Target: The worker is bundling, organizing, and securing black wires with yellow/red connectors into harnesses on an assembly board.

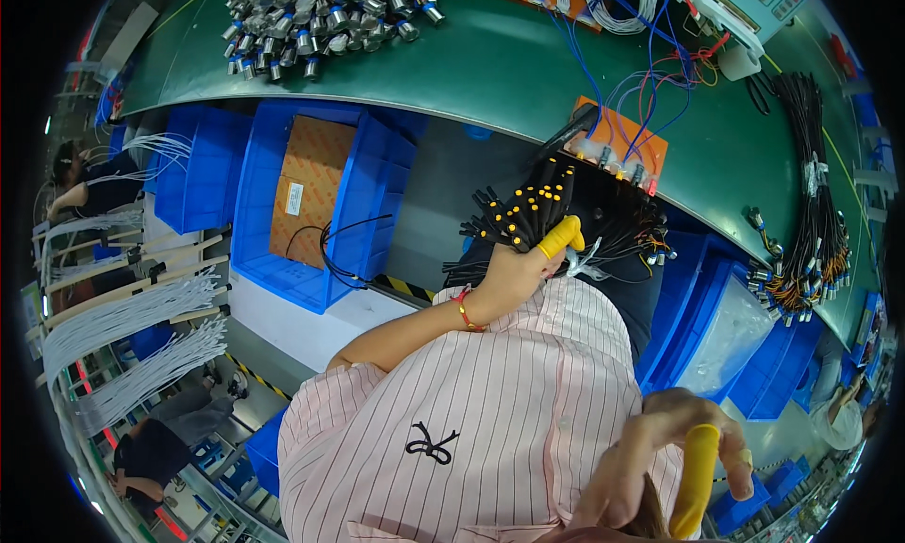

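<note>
My left hand (517, 277), with a yellow finger cot on one finger, is closed around a thick bundle of black cables (528, 213). Their cut ends show orange-yellow cores and point up and away from me. A whitish tie (586, 262) is beside the grip, and more black cables with small connectors spread to the right across my lap. Raised close to the camera at the lower right, my right hand (674, 458) also wears a yellow finger cot. Its fingers are bent but apart, and nothing shows between them.
A green workbench (452, 76) carries a pile of metal connectors (320, 24), an orange board (617, 142) with wired leads, a test instrument (745, 10), and a hanging cable bundle (811, 194). Blue bins (311, 284) stand left and right. Other people sit at far left and right.
</note>
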Action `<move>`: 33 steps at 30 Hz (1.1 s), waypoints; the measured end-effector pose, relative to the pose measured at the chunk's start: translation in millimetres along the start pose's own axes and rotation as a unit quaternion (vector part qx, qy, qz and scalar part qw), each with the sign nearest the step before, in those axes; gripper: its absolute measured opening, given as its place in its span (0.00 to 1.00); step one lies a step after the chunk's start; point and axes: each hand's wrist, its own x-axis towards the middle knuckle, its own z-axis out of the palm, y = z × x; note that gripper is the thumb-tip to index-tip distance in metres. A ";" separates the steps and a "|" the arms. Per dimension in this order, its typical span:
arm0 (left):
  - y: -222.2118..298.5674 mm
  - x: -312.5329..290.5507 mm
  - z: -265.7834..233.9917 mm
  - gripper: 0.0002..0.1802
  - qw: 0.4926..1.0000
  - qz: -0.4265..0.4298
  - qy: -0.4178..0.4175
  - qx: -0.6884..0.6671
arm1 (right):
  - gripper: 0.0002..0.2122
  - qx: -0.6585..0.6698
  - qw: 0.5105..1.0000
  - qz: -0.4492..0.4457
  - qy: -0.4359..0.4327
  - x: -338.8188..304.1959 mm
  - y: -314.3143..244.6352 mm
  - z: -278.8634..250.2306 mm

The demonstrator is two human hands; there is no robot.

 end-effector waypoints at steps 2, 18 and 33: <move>-3.6 -3.1 2.6 0.14 1.000 0.002 -0.008 -0.027 | 0.35 -0.086 0.991 -0.020 -0.103 -4.3 -0.6 -16.5; 16.0 -32.7 21.4 0.12 0.983 0.043 -0.144 0.109 | 0.39 -0.099 0.986 -0.023 -0.134 -11.2 19.5 -27.7; 57.3 -49.4 24.7 0.09 0.967 0.012 -0.255 -0.012 | 0.31 -0.150 0.968 -0.083 -0.183 -7.9 36.8 -3.9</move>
